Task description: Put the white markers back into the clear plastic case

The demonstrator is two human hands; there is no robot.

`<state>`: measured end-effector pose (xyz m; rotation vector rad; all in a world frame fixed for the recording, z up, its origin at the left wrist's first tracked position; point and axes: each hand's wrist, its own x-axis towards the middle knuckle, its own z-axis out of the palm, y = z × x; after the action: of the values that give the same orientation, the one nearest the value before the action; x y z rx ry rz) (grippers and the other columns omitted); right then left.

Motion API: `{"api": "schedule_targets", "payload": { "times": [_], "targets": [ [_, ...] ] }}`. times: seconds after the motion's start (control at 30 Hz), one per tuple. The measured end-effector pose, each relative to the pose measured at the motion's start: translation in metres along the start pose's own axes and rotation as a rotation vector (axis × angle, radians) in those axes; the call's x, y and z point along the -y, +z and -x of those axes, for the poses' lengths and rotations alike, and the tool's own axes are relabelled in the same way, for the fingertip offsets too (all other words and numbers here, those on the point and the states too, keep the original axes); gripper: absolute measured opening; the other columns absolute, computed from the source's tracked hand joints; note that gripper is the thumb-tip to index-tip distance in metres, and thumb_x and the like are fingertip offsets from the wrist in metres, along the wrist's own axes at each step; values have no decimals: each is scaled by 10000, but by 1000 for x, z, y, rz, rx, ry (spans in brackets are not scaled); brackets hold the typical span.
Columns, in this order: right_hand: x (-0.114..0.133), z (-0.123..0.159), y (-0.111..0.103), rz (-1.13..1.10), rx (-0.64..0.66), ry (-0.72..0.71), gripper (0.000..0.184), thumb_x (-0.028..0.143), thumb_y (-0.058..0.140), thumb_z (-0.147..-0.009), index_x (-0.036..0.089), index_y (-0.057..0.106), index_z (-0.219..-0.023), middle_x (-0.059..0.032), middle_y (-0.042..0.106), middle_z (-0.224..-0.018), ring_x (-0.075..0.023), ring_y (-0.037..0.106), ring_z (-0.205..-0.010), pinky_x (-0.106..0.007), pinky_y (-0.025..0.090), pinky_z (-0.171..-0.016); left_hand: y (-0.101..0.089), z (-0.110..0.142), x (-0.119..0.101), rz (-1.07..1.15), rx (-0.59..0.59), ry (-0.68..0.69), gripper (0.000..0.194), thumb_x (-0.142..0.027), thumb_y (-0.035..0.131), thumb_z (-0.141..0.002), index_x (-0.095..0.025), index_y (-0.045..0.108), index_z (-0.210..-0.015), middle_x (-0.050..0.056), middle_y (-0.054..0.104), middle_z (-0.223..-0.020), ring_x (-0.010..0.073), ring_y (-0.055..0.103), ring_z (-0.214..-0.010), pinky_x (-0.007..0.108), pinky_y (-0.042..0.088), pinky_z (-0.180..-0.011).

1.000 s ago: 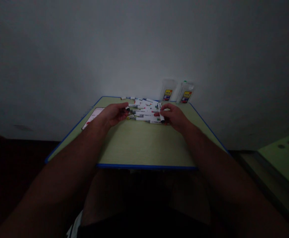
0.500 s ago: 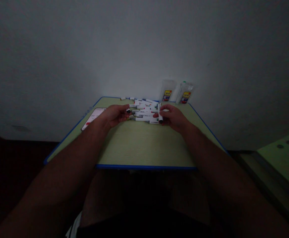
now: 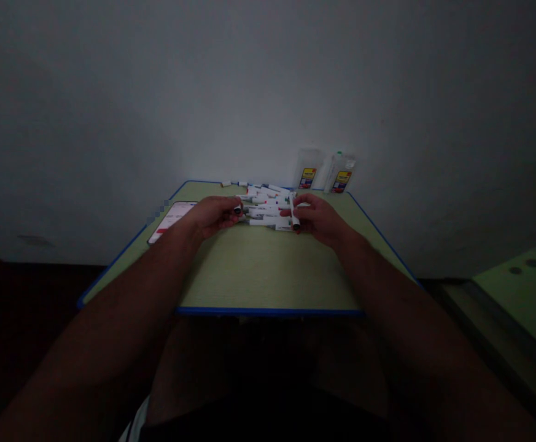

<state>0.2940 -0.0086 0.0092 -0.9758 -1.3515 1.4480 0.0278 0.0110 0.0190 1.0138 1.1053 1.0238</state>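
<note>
L hand (image 3: 218, 215) is pinching a black-ended bit (image 3: 237, 209), prob a cap; R hand (image 3: 318, 216) is gripping a marker (image 3: 294, 213), fingers closed, by pile (image 3: 266, 211) on tabletop (image 3: 268, 270); prob mid-sorting, next move needing steady hold on both

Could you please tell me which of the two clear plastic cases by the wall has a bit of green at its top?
The right case, farther from the pile of markers; the left case shows no green.
</note>
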Motion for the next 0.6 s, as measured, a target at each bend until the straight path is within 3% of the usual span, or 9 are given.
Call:
{"api": "schedule_targets", "payload": {
  "times": [0.2, 0.6],
  "targets": [
    [0, 0, 0, -9, 5, 1, 414, 146, 711, -681, 232, 462, -1001, -56, 753, -952, -115, 611, -546, -233, 523, -460, -1, -2, 2, 20, 15, 0, 109, -113, 657, -879, -101, 705, -782, 113, 681, -640, 88, 568, -433, 167, 470, -414],
    [2, 1, 2, -36, -41, 38, 630, 89, 685, -724, 206, 432, -1290, -105, 750, -1000, -140, 640, -592, -252, 549, -477, 0, 1, 0, -2, 30, -12, 90, -62, 665, -859, -89, 714, -788, 118, 711, -697, 80, 582, -438, 156, 483, -420]
  ]
}}
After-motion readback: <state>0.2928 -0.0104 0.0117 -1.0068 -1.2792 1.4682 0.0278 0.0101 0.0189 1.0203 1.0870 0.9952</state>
